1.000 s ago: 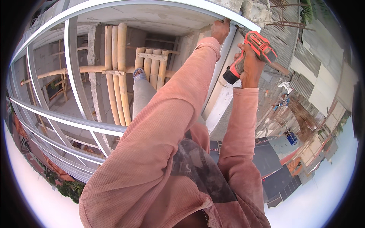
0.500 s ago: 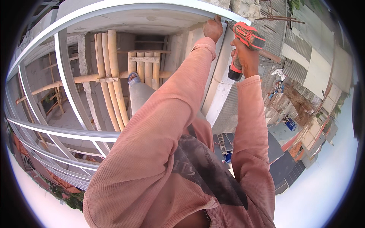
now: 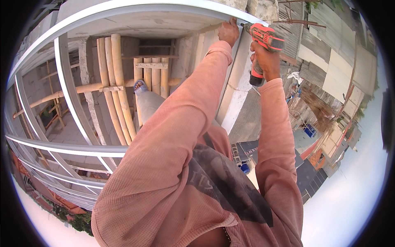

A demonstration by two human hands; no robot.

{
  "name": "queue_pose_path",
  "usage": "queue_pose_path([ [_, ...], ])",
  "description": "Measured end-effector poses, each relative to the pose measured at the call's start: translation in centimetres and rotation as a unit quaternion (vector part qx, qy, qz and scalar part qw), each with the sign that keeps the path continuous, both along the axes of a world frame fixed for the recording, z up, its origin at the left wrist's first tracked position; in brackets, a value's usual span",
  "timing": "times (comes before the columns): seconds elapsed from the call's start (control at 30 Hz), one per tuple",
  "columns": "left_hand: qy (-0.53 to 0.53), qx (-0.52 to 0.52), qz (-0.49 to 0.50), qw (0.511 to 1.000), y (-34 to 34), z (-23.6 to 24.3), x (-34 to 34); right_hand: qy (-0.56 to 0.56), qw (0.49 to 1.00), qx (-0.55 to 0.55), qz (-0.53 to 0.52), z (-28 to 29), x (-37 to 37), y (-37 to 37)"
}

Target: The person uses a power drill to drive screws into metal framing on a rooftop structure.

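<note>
My right hand (image 3: 268, 61) is wrapped round the handle of a red and black cordless drill (image 3: 266, 37). The drill's nose points left, with its tip close to the silver metal channel (image 3: 164, 5) that arcs across the top. Just left of that tip, my left hand (image 3: 228, 33) grips the metal at a joint, thumb raised against the channel's lower edge. Its other fingers are partly hidden. A narrower metal strip (image 3: 233, 68) runs down from the joint beside my left wrist. Whether the tip touches a screw is too small to tell.
Silver frame members (image 3: 74, 88) cross the left side above a deep drop. Bamboo poles (image 3: 117, 82) form a platform, where my sandalled foot (image 3: 140, 86) rests. A concrete wall top (image 3: 238, 92) runs beside me. Corrugated roofing (image 3: 317, 49) and rusty rods (image 3: 294, 21) lie right.
The view has shifted slightly, so the bamboo and frame sit a little further left. Both hands keep their grip, and the drill stays at the joint.
</note>
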State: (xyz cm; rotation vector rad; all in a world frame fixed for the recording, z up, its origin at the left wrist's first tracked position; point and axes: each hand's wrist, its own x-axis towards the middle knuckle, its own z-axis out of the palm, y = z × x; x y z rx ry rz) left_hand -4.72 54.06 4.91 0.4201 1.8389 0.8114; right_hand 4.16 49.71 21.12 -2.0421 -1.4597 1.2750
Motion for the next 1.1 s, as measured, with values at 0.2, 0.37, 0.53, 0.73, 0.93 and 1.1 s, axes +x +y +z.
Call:
queue_pose_path([
  [0.2, -0.029, -0.020, -0.004, 0.999, 0.1, 0.3, -0.3, -0.007, 1.000, 0.010, -0.004, 0.4, -0.3, -0.1],
  [0.37, -0.016, 0.014, 0.011, 1.000, -0.4, 0.5, 0.2, -0.013, 1.000, 0.000, -0.012, 0.1, -0.1, -0.2],
  [0.53, -0.005, 0.013, 0.021, 1.000, -0.3, 0.1, 0.3, -0.013, 1.000, -0.008, -0.009, 0.4, -0.2, -0.1],
  [0.73, 0.002, 0.020, 0.016, 1.000, -0.3, 0.0, 0.3, -0.024, 1.000, 0.002, 0.003, 0.0, -0.5, -0.1],
  [0.93, -0.030, 0.016, 0.016, 0.999, -0.2, 0.7, 0.0, -0.024, 1.000, 0.003, 0.017, -0.3, 0.4, 0.2],
  [1.1, -0.015, 0.009, 0.016, 1.000, 0.2, 0.4, 0.0, -0.048, 0.999, -0.006, 0.021, -0.1, 0.0, 0.1],
])
